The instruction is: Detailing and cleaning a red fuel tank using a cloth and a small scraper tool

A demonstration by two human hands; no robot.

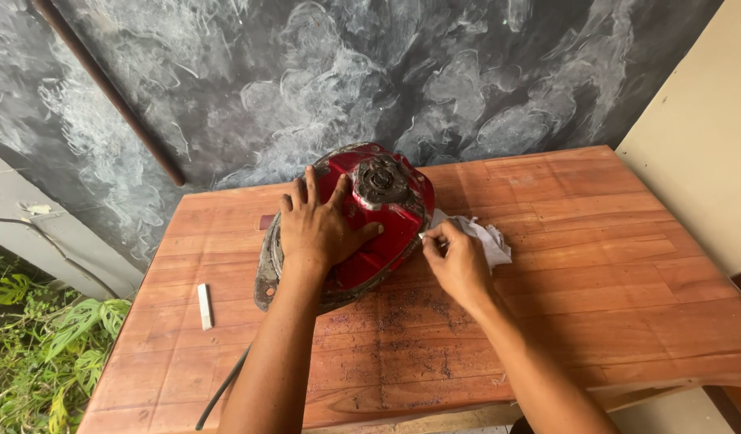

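Our left hand lies spread flat on the rusty red tank; our right hand pinches something small against its edge, beside a white rag.

A reddish wooden table bears a worn red metal cover, a crumpled white cloth and a white stick.

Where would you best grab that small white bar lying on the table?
Probably across its two long sides, pinched from above. The white bar lies flat on the wooden table, narrow and straight, with bare wood around it, well left of the left hand.
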